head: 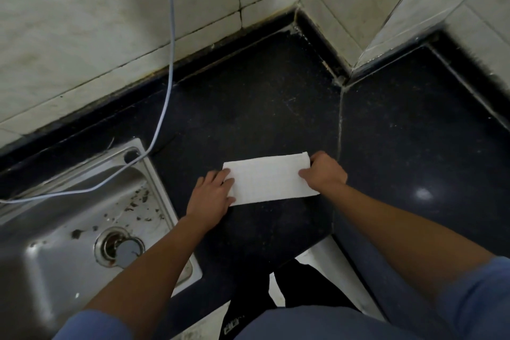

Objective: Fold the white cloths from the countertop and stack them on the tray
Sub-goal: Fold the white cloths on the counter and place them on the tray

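Head view: the left hand [211, 193], fingers extended, pins the left end of the white cloth [269, 178], a folded strip flat on the dark surface [248, 107]. The right hand [325, 172] pinches its right end. Folding is in hand; the next move is probably right end over left. No tray is visible.

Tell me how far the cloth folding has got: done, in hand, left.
Done: the white cloth lies on the countertop as a narrow folded rectangle. In hand: the left hand presses its left end flat while the right hand grips its right end, apparently for another fold. Left: stacking it; no tray or other cloths are in view.
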`<state>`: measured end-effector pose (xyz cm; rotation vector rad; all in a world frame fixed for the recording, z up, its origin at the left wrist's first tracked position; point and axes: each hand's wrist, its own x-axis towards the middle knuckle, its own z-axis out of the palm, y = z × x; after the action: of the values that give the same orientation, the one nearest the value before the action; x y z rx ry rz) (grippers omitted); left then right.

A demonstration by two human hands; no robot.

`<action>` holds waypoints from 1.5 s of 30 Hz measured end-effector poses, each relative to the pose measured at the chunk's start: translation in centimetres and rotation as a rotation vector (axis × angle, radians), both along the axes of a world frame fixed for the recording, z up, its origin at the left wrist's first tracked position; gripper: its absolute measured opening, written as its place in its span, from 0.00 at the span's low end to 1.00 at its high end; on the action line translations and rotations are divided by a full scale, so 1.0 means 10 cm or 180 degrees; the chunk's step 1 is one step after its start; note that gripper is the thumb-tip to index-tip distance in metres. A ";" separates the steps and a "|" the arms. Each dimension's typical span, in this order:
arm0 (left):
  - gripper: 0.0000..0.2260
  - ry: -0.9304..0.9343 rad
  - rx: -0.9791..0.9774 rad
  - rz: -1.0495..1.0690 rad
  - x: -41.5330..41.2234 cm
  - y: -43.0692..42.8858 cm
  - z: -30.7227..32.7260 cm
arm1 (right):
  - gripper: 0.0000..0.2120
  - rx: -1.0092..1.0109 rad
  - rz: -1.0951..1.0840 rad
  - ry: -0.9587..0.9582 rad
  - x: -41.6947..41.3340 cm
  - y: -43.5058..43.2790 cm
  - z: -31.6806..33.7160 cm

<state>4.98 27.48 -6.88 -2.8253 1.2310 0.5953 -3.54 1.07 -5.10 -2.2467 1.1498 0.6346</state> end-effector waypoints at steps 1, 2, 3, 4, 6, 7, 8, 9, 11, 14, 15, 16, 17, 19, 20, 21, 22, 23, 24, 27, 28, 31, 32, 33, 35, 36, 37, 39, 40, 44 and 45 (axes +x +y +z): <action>0.21 0.0049 0.0030 0.0011 -0.01 -0.01 0.01 | 0.17 0.0298 -0.0308 -0.0048 0.01 -0.02 -0.01; 0.21 0.0081 0.0045 0.0014 -0.01 -0.01 0.01 | 0.16 0.0603 -0.0642 -0.0178 0.01 -0.04 -0.01; 0.21 0.0092 0.0057 0.0021 -0.01 -0.02 0.02 | 0.15 0.0887 -0.0973 -0.0319 0.01 -0.06 -0.01; 0.21 0.0095 0.0079 0.0031 -0.01 -0.02 0.03 | 0.14 0.1109 -0.1232 -0.0418 0.01 -0.06 0.01; 0.21 0.0131 0.0075 0.0085 0.00 -0.04 0.06 | 0.10 0.1341 -0.1453 -0.0521 0.01 -0.04 0.10; 0.21 0.0154 0.0024 0.0139 0.00 -0.04 0.08 | 0.08 0.1361 -0.1444 -0.0574 0.02 -0.03 0.14; 0.21 0.0169 -0.0052 0.0222 -0.01 -0.03 0.10 | 0.07 0.1316 -0.1388 -0.0662 0.03 0.00 0.19; 0.20 0.0164 -0.0155 0.0340 -0.01 -0.02 0.12 | 0.07 0.1214 -0.1293 -0.0789 0.04 0.04 0.24; 0.17 0.0097 -0.0398 0.0608 -0.02 0.05 0.17 | 0.08 0.0971 -0.1020 -0.1122 0.10 0.19 0.35; 0.15 0.0063 -0.0626 0.0950 -0.03 0.21 0.24 | 0.11 0.0758 -0.0356 -0.1418 0.25 0.56 0.49; 0.15 0.0058 -0.0642 0.1028 -0.03 0.27 0.25 | 0.12 0.0736 -0.0121 -0.1405 0.32 0.69 0.49; 0.14 0.0056 -0.0641 0.1092 -0.03 0.34 0.27 | 0.12 0.0723 0.0093 -0.1346 0.39 0.82 0.49; 0.14 0.0052 -0.0641 0.1148 -0.03 0.39 0.28 | 0.13 0.0717 0.0264 -0.1256 0.47 0.93 0.46; 0.14 0.0038 -0.0651 0.1240 -0.04 0.49 0.29 | 0.13 0.0707 0.0528 -0.1039 0.61 1.13 0.36; 0.13 0.0036 -0.0655 0.1274 -0.05 0.54 0.29 | 0.13 0.0696 0.0629 -0.0926 0.67 1.22 0.30; 0.13 0.0033 -0.0654 0.1298 -0.07 0.57 0.30 | 0.14 0.0673 0.0708 -0.0819 0.72 1.29 0.24; 0.13 0.0034 -0.0646 0.1314 -0.09 0.60 0.30 | 0.15 0.0637 0.0764 -0.0717 0.76 1.34 0.18; 0.13 0.0043 -0.0637 0.1329 -0.11 0.63 0.30 | 0.17 0.0594 0.0813 -0.0631 0.78 1.39 0.12; 0.13 0.0057 -0.0638 0.1344 -0.12 0.66 0.30 | 0.18 0.0558 0.0871 -0.0564 0.79 1.44 0.07; 0.13 0.0076 -0.0643 0.1391 -0.13 0.70 0.28 | 0.19 0.0562 0.1084 -0.0556 0.77 1.50 -0.03; 0.13 0.0077 -0.0638 0.1402 -0.13 0.71 0.27 | 0.18 0.0628 0.1105 -0.0617 0.76 1.49 -0.04; 0.12 0.0074 -0.0674 0.1356 -0.09 0.68 0.25 | 0.16 0.0817 0.1009 -0.0911 0.68 1.37 0.01; 0.11 0.0074 -0.0718 0.1269 -0.08 0.64 0.25 | 0.14 0.0787 0.0927 -0.1068 0.64 1.29 0.03; 0.12 0.0079 -0.0761 0.1124 -0.08 0.59 0.26 | 0.11 0.0696 0.0859 -0.1237 0.59 1.20 0.04; 0.13 0.0107 -0.0765 0.0719 -0.08 0.43 0.26 | 0.06 0.0416 0.0887 -0.1393 0.51 1.02 0.03; 0.14 0.0141 -0.0695 0.0505 -0.08 0.34 0.26 | 0.06 0.0311 0.0970 -0.1353 0.49 0.94 0.00; 0.16 0.0179 -0.0581 0.0316 -0.09 0.25 0.25 | 0.09 0.0275 0.1064 -0.1257 0.49 0.87 -0.04; 0.20 0.0233 -0.0266 0.0074 -0.08 0.13 0.19 | 0.15 0.0320 0.1238 -0.0996 0.51 0.79 -0.09; 0.21 0.0248 -0.0122 0.0028 -0.08 0.10 0.16 | 0.18 0.0350 0.1322 -0.0909 0.52 0.78 -0.09; 0.23 0.0261 0.0106 0.0028 -0.08 0.11 0.04 | 0.17 0.0189 0.1819 -0.0927 0.30 0.80 -0.03; 0.24 0.0251 0.0134 0.0016 -0.09 0.11 0.03 | 0.14 0.0090 0.2041 -0.0983 0.18 0.82 -0.06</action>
<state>4.07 28.61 -6.61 -2.7967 1.2081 0.7305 -1.76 9.30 -5.66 -2.5718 0.2571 0.5004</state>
